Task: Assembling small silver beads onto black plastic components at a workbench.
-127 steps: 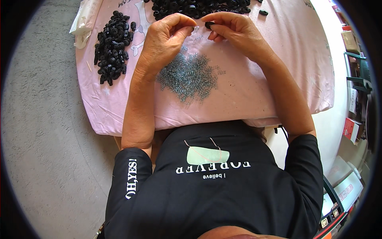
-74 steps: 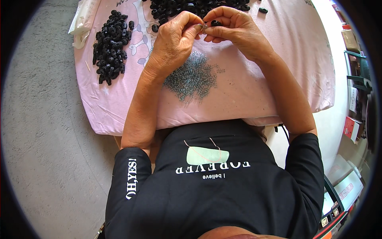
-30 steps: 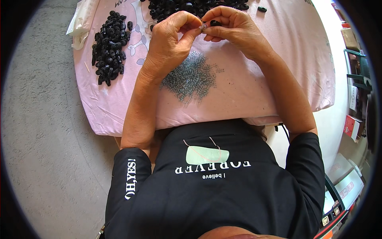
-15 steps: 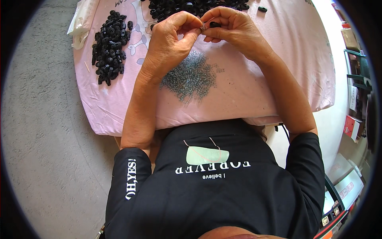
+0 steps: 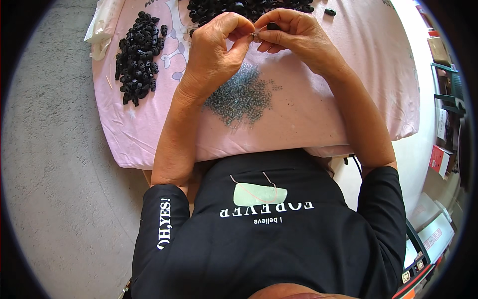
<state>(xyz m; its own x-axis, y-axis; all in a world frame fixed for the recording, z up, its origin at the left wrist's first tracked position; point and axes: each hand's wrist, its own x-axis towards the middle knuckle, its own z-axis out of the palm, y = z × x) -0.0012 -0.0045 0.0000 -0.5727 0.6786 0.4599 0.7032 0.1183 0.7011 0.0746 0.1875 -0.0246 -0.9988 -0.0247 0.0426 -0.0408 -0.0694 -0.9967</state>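
Above the table, my left hand (image 5: 219, 47) and my right hand (image 5: 296, 37) meet at their fingertips. Thumb and fingers of the left are closed in a pinch. A tiny shiny bit, apparently a small metal spring (image 5: 255, 35), shows where the fingertips meet. A black plastic cord lock part (image 5: 272, 26) sits in the curled fingers of my right hand, partly hidden by them. Under my wrists lies a loose heap of small metal springs (image 5: 241, 97). Beyond my hands spreads a big pile of black cord lock parts (image 5: 234, 7).
A second pile of black cord lock pieces (image 5: 139, 60) lies at the left on the pink tablecloth (image 5: 358, 79). One black piece (image 5: 329, 12) lies apart at the far right. A clear plastic bag (image 5: 103, 30) hangs at the table's left edge. Boxes (image 5: 440, 159) stand off to the right.
Both hands stay together at nearly the same spot. The right fingers have shifted slightly, and the black part has moved a little up and right with them.
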